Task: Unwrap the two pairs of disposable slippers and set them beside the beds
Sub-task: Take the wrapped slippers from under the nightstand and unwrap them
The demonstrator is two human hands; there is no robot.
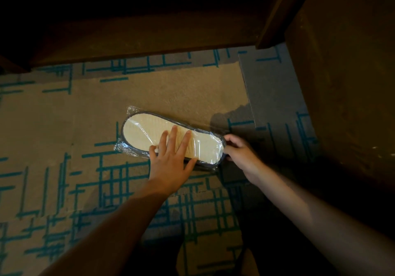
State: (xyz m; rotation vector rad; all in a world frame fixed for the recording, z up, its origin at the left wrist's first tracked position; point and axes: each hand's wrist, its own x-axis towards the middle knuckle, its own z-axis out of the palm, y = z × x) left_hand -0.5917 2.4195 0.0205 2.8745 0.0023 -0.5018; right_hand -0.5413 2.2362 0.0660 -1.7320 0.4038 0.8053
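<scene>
1. Presently, one wrapped slipper pack [173, 140], pale sole up with dark edging, is laid on the patterned carpet [53, 126] near a wooden bed frame [342, 83].
2. Clear plastic wrap [123, 146] is seen sealed around it.
3. Left hand [171, 164] is pressed flat on the sole, fingers spread, nothing grasped.
4. Right hand [239, 151] is closed on the pack's end, pinching the wrap.

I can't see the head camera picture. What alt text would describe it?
A wrapped pair of slippers lies sole-up on patterned carpet; the left hand presses flat on it while the right hand pinches the plastic at one end. Dark wooden furniture stands behind.
</scene>
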